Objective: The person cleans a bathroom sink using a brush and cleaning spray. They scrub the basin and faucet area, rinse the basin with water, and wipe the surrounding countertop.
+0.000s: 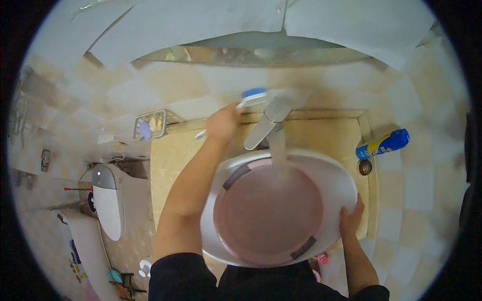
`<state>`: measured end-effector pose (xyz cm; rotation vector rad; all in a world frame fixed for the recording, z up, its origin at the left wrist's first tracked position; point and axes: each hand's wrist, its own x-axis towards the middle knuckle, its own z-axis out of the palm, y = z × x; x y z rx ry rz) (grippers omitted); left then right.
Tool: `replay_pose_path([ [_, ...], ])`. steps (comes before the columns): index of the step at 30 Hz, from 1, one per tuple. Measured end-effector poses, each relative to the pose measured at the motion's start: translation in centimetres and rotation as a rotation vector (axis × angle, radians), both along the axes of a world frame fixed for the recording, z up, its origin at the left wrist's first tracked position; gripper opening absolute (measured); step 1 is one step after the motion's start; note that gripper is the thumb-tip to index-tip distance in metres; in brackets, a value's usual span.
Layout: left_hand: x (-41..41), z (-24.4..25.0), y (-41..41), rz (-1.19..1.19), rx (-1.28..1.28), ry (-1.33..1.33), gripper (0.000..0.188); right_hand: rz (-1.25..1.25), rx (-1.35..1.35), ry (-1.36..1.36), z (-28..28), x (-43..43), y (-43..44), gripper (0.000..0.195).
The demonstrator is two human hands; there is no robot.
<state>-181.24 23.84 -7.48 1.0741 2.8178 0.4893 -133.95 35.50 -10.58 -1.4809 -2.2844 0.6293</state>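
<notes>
My left hand [224, 122] grips the white handle of a scrub brush [254, 98], beside and left of the faucet. Its blue bristles face up and away from me. My right hand [352, 218] holds the right rim of a white oval sink [340, 180], thumb inside and fingers over the edge. Within the sink sits a round pink basin [269, 214] with two dark grey strips on its rim. I cannot tell how much water it holds. A single-lever metal faucet [260, 133] reaches over the basin's far side.
The sink stands on a yellow stone counter [167, 158]. A blue and yellow spray can [382, 145] stands at the right, by a small round dark object [365, 167]. A wire soap rack [164, 124] hangs on the tiled wall. A white toilet [109, 210] is at the left.
</notes>
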Motion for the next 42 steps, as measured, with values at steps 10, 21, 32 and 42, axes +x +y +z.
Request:
replay_pose_path([
  [10,-1.1,-0.3,-3.5,0.129,-0.130,-0.022,0.039,-0.027,-0.048,0.066,0.6,-0.2,-0.3,0.071],
  [21,-3.6,1.4,-10.1,0.313,-0.077,0.023,0.040,-0.085,-0.061,0.060,0.7,0.0,-0.4,0.067],
  [32,-1.1,7.2,-0.2,-0.002,-0.034,0.166,0.046,-0.010,0.000,0.078,0.1,0.6,0.0,0.069],
  [42,1.6,10.0,4.8,-0.157,-0.083,0.205,0.051,-0.043,-0.062,0.108,0.6,0.1,-0.3,0.071],
])
